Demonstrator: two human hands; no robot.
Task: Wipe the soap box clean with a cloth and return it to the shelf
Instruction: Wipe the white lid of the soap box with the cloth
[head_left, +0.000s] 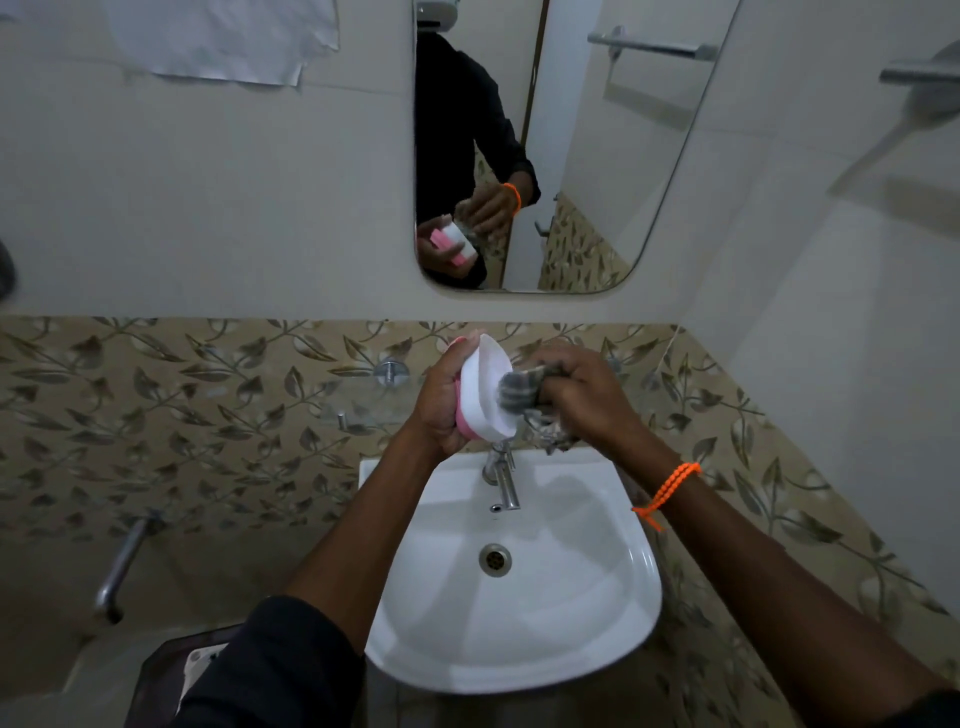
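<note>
My left hand (441, 400) grips a white soap box (485, 387) with a pink underside, tilted on its edge above the tap, its hollow facing right. My right hand (582, 395) holds a bunched grey checked cloth (522, 392) and presses it into the box's hollow. Loose cloth hangs below that hand. A clear glass shelf (353, 410) on chrome pegs is fixed to the leaf-patterned tiles just left of my left hand.
A white basin (597, 613) with a chrome tap (501, 478) lies directly below my hands. Above hangs a mirror (582, 156) that reflects my hands and the box. A metal pipe (122, 561) sticks out at the lower left, a towel rail (919, 73) at the upper right.
</note>
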